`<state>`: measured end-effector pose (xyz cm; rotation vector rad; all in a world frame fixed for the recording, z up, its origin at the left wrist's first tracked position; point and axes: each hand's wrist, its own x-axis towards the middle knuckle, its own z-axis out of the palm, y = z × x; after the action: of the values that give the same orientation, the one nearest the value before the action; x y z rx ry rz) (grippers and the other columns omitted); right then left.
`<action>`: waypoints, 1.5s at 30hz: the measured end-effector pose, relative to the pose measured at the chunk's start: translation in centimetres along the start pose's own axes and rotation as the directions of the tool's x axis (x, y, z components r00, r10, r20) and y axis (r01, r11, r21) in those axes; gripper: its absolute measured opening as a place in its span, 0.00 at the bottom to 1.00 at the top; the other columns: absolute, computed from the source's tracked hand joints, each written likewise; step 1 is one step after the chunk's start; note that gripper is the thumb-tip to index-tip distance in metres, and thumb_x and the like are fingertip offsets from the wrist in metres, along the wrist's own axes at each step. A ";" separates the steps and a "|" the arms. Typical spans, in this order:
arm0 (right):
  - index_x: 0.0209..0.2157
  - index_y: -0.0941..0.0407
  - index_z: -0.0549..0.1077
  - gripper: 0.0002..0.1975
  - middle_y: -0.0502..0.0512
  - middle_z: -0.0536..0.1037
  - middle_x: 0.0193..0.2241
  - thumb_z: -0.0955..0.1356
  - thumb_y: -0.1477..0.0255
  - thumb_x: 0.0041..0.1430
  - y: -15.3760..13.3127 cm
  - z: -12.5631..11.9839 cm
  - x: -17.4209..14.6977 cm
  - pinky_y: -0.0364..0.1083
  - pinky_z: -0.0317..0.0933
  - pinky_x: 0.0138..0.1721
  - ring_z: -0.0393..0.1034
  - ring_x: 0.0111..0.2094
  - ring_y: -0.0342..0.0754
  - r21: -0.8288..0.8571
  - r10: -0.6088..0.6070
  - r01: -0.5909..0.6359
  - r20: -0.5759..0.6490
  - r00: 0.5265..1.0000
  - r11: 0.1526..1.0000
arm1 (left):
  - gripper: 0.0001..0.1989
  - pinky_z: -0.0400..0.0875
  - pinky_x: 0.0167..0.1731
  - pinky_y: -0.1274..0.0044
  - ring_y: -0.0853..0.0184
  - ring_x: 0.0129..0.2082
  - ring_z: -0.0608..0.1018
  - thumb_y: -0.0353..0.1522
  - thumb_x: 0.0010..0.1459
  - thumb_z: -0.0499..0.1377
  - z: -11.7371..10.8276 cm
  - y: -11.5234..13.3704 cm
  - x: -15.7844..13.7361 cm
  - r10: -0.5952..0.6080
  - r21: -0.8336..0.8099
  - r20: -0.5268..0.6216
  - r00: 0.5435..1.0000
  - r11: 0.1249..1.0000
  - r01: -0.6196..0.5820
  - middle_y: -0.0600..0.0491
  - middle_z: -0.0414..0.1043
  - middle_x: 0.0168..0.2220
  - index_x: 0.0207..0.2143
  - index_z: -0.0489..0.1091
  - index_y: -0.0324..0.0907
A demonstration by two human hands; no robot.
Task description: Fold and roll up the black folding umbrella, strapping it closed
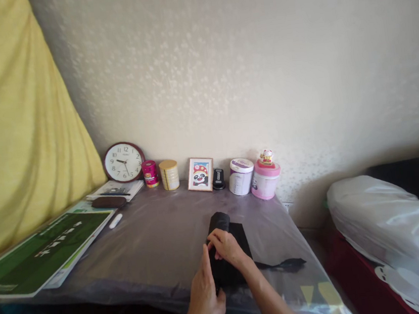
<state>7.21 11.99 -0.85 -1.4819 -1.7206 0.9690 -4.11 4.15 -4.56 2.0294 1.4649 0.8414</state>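
Observation:
A black, partly rolled-up cloth case (219, 222) lies near the table's front edge. Its flat part (240, 237) spreads to the right of the roll, and a black tie strap (284, 264) trails from it across the tabletop. My left hand (204, 285) holds the roll's left side, fingers straight along it and the thumb at the near end. Over the top of the roll, my right hand (224, 247) presses with curled fingers. Both hands cover much of the roll's middle, so what lies inside it is hidden.
Along the wall stand a clock (124, 162), a pink can (150, 174), a yellow-lidded tin (169, 175), a framed panda picture (200, 174), a black stapler-like object (218, 179) and two tubs (241, 177). Green boards (63, 243) lie left; a white bag (389, 221) sits right.

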 end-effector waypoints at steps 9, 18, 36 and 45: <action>0.26 0.56 0.68 0.11 0.48 0.78 0.24 0.59 0.72 0.59 -0.5 0.5 0.1 0.35 0.58 0.20 0.65 0.15 0.35 -0.039 -0.026 0.027 0.015 1.000 0.999 | 0.35 0.58 0.54 0.65 0.55 0.59 0.59 0.26 0.49 0.49 0.9 -1.2 -0.8 -0.014 0.234 -0.036 0.999 0.972 0.022 0.39 0.48 0.61 0.60 0.43 0.36; 0.28 0.55 0.68 0.11 0.46 0.77 0.23 0.58 0.70 0.60 -0.3 0.5 -0.1 0.35 0.57 0.20 0.63 0.14 0.34 -0.058 -0.049 0.050 0.018 0.999 0.997 | 0.27 0.49 0.58 0.61 0.54 0.63 0.47 0.31 0.49 0.53 -0.8 -0.2 -1.1 0.079 0.335 -0.174 0.982 0.942 -0.016 0.43 0.35 0.65 0.53 0.56 0.38; 0.32 0.53 0.76 0.14 0.52 0.78 0.39 0.59 0.71 0.62 0.8 -0.3 -1.1 0.51 0.47 0.56 0.63 0.51 0.47 -0.397 -0.449 0.414 0.003 0.893 0.819 | 0.32 0.52 0.59 0.65 0.58 0.63 0.50 0.24 0.53 0.43 2.3 -1.3 -0.4 0.005 0.180 0.028 1.000 0.984 -0.010 0.37 0.43 0.63 0.60 0.40 0.30; 0.33 0.51 0.77 0.14 0.51 0.78 0.42 0.60 0.71 0.61 3.3 -1.2 4.3 0.57 0.40 0.58 0.61 0.54 0.51 -0.459 -0.346 0.276 -0.073 0.935 0.844 | 0.40 0.48 0.60 0.69 0.60 0.63 0.49 0.19 0.43 0.47 0.3 1.5 0.3 -0.189 0.212 0.215 0.958 0.967 0.143 0.40 0.40 0.64 0.61 0.38 0.30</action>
<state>9.28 16.66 -3.04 -1.4315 -2.0739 0.2875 -2.83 4.01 -3.66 2.0264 1.6056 0.3875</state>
